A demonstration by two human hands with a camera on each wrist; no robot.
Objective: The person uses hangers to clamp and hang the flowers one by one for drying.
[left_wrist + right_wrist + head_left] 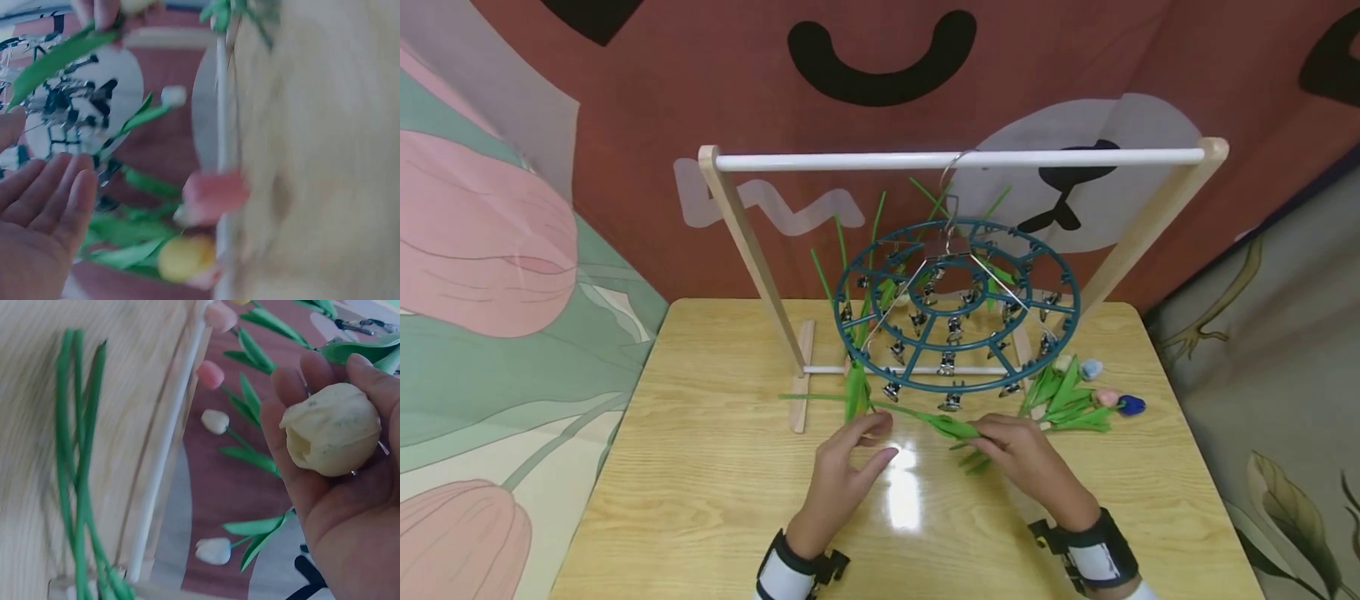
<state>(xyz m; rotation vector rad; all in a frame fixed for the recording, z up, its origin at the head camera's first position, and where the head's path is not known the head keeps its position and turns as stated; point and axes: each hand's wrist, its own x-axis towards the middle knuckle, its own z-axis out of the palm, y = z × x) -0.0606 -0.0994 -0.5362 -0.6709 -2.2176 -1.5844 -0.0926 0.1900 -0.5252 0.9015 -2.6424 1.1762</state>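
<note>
My right hand pinches an artificial tulip just behind its bloom. The cream bloom lies over the palm in the right wrist view; in the head view its green leaves and stem point left. Fingers slightly bent and thumb apart, my left hand is near that stem and holds nothing. Just beyond both hands hangs a round teal clip hanger with metal clips. Tulips hang bloom-down from it, among them a pink one, a yellow one and a white one.
The hanger hooks over the white bar of a wooden rack whose feet stand on the table. Several loose tulips lie at the right, with a dark blue bloom outermost. Printed fabric hangs behind.
</note>
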